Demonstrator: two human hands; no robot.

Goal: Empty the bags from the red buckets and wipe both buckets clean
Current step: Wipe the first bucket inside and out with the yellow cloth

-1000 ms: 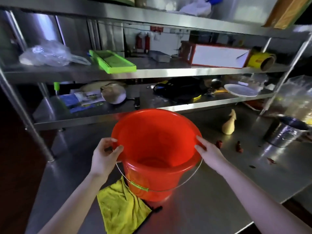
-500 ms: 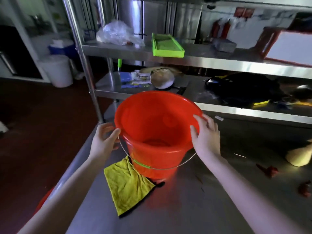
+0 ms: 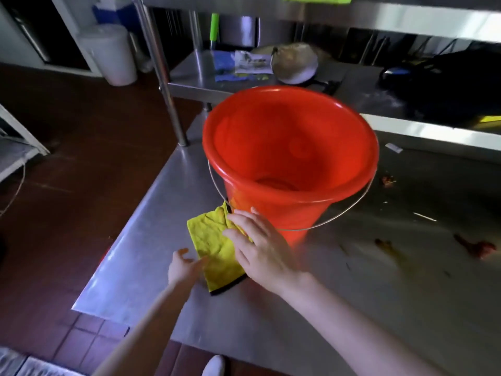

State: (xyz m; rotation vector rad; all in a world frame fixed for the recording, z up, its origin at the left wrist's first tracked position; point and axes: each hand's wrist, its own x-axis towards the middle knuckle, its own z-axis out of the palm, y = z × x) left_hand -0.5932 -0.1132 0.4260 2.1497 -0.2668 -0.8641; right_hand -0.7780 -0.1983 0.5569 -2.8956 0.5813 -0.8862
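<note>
- Left hand (image 3: pixel 184 267): hovers at the near left edge of the cloth (image 3: pixel 211 237), fingers loose and spread, gripping nothing.
- Right hand (image 3: pixel 261 248): lies over the cloth, fingers straight and not closed on it.
- Cloth: lies flat on the table (image 3: pixel 130 253), far corner at the foot of the bucket (image 3: pixel 290 147); touching or tucked under, cannot tell. Looks not yet picked up, so wiping probably not begun here.
- Bucket: stands on the table near its left corner, wire handle down. Shows no bag inside, so emptying seems done for this one.
- Scraps (image 3: pixel 477 246): lie farther right on the table.
- Second bucket: not in view, state unknown. Likely left: wiping this bucket, plus whatever the other needs.
</note>
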